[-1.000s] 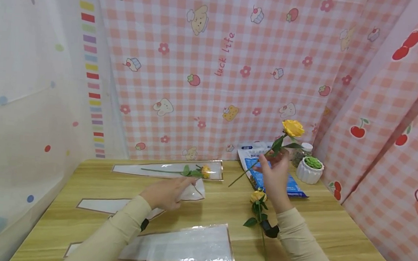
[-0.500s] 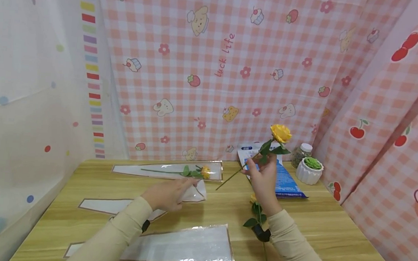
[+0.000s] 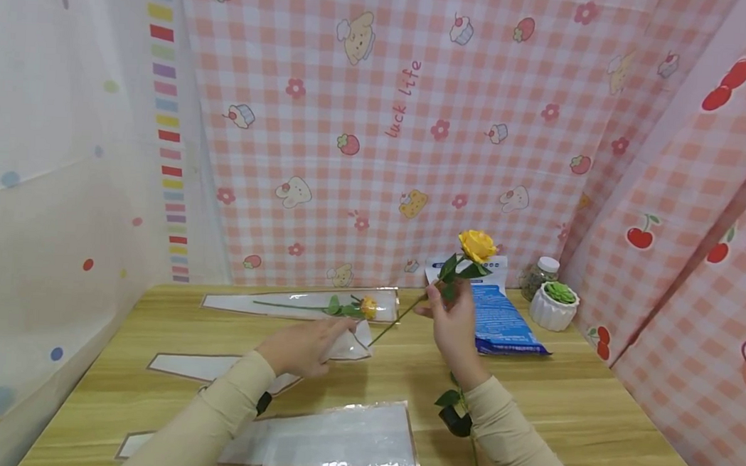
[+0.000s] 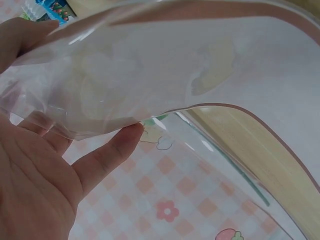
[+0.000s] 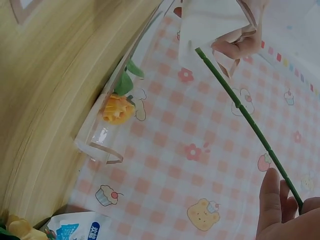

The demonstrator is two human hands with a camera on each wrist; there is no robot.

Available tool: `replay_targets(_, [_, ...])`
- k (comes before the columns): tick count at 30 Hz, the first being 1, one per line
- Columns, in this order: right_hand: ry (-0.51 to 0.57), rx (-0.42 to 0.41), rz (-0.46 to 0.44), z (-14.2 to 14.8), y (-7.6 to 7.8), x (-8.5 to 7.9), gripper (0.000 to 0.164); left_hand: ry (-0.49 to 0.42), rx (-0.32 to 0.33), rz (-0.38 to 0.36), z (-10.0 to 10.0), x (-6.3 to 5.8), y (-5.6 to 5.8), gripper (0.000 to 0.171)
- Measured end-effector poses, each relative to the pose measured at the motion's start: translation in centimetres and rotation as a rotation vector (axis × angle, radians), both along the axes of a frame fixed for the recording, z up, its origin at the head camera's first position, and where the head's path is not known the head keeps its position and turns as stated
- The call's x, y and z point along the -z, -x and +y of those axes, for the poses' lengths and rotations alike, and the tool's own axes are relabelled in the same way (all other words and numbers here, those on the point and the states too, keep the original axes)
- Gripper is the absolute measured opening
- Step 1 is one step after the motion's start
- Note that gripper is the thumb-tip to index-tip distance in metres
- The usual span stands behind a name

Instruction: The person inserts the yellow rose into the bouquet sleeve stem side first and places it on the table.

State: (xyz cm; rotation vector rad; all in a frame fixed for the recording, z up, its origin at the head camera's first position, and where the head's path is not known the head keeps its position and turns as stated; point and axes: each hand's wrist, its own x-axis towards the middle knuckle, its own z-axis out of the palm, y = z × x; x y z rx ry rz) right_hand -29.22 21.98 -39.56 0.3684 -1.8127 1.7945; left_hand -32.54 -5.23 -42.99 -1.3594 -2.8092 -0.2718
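The right hand [image 3: 457, 331] has its fingers closed narrowly in a pinch on the stem of a yellow rose [image 3: 477, 246]; the bloom and leaves rise above those fingers, and the bare green stem slants down from them towards the left hand [image 3: 302, 344]; the left hand's fingers hold a brown-edged flower sleeve [image 3: 348, 347] by its wide end, the thumb side above and a fingertip against the lower edge; the stem's cut end meets the sleeve's wide end just beside the left fingers, though whether it lies inside or in front cannot be told.

Just beyond the left fingers lies a far sleeve [image 3: 234, 303] with an orange-yellow rose [image 3: 368, 307] along it, bloom towards the right fingers; nearer the person than the left fingers, partly covered by the forearm, a near sleeve [image 3: 335, 437] lies flat on the wood-grained bench [image 3: 594, 389].

Below the right fingers, close to the sleeve cuff, lies a third rose [image 3: 448, 398], its bloom hidden by the hand in the head view; behind and to the right of those fingers rests a blue-and-white bag [image 3: 505, 319]; farther right stand a white-lidded jar [image 3: 540, 277] and a potted succulent [image 3: 554, 308].
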Motion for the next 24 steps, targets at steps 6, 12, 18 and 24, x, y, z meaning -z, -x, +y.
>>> replay_targets(6, [-0.002,-0.002,-0.048,-0.4,-0.3,0.3,0.031,-0.012,-0.005,-0.005,0.0,0.1,0.1,0.084])
replay_targets(12, [0.01,0.001,-0.092,-1.0,-0.5,1.0,0.032,-0.026,-0.001,-0.012,0.1,-0.1,0.0,0.084])
replay_targets(18, [0.0,-0.022,-0.119,-2.1,-0.6,1.7,0.029,-0.015,-0.009,-0.009,0.1,-0.3,-0.1,0.084])
replay_targets(24, [-0.011,-0.043,-0.157,-3.1,-0.9,2.3,0.036,-0.021,-0.004,-0.002,0.0,-0.2,-0.1,0.082])
